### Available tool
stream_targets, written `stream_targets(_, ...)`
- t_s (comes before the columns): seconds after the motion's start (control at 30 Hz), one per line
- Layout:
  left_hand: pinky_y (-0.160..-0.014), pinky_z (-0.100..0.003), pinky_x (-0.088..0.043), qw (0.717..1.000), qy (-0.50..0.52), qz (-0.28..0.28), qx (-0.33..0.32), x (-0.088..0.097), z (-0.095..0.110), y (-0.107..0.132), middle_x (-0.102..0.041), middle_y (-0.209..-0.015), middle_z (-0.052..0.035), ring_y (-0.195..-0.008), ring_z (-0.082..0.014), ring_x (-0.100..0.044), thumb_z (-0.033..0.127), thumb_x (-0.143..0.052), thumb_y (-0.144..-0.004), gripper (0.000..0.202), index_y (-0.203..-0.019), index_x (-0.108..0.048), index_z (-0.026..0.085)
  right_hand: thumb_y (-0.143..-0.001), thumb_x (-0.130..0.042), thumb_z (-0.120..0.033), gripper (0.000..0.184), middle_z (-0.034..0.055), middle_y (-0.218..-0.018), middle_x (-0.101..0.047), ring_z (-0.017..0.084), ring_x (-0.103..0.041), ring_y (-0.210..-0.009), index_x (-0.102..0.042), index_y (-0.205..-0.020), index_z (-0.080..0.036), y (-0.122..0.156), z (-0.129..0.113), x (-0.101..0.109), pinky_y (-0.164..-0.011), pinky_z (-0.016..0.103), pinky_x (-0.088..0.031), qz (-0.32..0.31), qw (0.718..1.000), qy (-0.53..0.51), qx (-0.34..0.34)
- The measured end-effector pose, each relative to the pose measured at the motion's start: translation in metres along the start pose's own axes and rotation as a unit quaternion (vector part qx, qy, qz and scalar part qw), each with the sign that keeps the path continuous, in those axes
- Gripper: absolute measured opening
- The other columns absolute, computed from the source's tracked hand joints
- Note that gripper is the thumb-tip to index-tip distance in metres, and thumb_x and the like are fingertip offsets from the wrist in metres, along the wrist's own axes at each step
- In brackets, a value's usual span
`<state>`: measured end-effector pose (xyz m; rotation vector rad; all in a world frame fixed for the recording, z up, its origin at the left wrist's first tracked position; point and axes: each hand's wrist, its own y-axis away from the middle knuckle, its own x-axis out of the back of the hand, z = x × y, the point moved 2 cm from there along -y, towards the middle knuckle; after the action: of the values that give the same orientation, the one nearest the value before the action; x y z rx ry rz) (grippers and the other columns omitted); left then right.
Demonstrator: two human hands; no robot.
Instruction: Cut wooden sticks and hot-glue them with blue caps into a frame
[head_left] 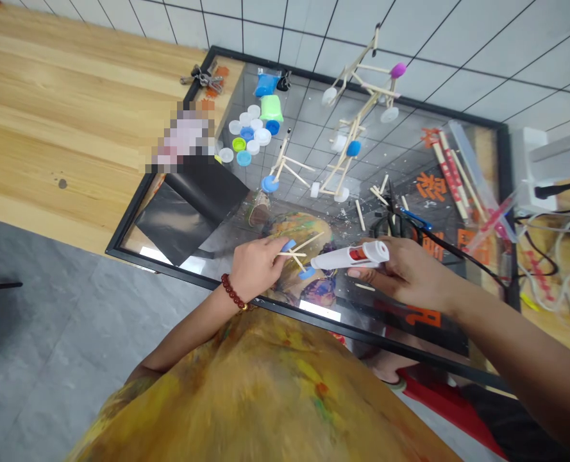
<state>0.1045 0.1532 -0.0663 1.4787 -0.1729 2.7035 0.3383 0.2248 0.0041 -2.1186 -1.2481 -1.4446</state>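
A stick frame [297,255] with blue caps [306,273] is pinched by the left hand [258,269] over the mirror [179,274], and a white glue gun [349,256] is grasped by the right hand [404,273]; glue at its joints appears called for.

Head cam, fwd/down, close above L hand [258,266], R hand [410,276]

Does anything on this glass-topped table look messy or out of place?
Yes. Loose craft sticks and white crumbs lie scattered across the glass, looking spilled rather than set down. A black sheet also lies crooked near the glass's edge, at an angle to the frame.
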Motion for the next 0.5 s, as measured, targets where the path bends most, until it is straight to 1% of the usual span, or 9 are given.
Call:
stream_targets(0.13, -0.070, -0.028, -0.048, 1.000, -0.003, 0.000, 0.002, -0.0009, -0.0005, 0.0005, -0.074, -0.097, -0.0037, -0.087, -0.0197, -0.068, 0.032, -0.057, -0.089, 0.029, -0.117, -0.066, 0.027, -0.094, -0.044, -0.042, 0.034, 0.0058, -0.064, -0.056, 0.018, -0.050, -0.059, -0.058, -0.074, -0.018, -0.0001, 0.0013, -0.0014, -0.059, 0.031, -0.034, 0.011, 1.000, 0.008, 0.013)
stream_targets(0.3, -0.068, -0.028, -0.048, 1.000, -0.014, 0.002, -0.004, -0.0006, -0.0003, 0.0006, -0.075, -0.096, -0.0027, -0.086, -0.0199, -0.068, 0.032, -0.057, -0.089, 0.029, -0.117, -0.066, 0.027, -0.095, -0.042, -0.041, 0.034, 0.0066, -0.069, -0.059, 0.018, -0.052, -0.062, -0.061, -0.082, -0.016, -0.0012, 0.0010, -0.0027, -0.060, 0.030, -0.035, 0.009, 1.000, 0.013, 0.015)
stream_targets(0.5, -0.069, -0.028, -0.048, 1.000, -0.024, -0.009, 0.006, 0.0015, 0.0017, 0.0005, -0.074, -0.097, -0.0011, -0.087, -0.0189, -0.068, 0.032, -0.056, -0.090, 0.029, -0.118, -0.065, 0.028, -0.092, -0.044, -0.046, 0.034, 0.0045, -0.064, -0.056, 0.018, -0.050, -0.059, -0.057, -0.076, -0.018, -0.0007, 0.0044, -0.0041, -0.058, 0.030, -0.033, 0.006, 1.000, 0.013, 0.009)
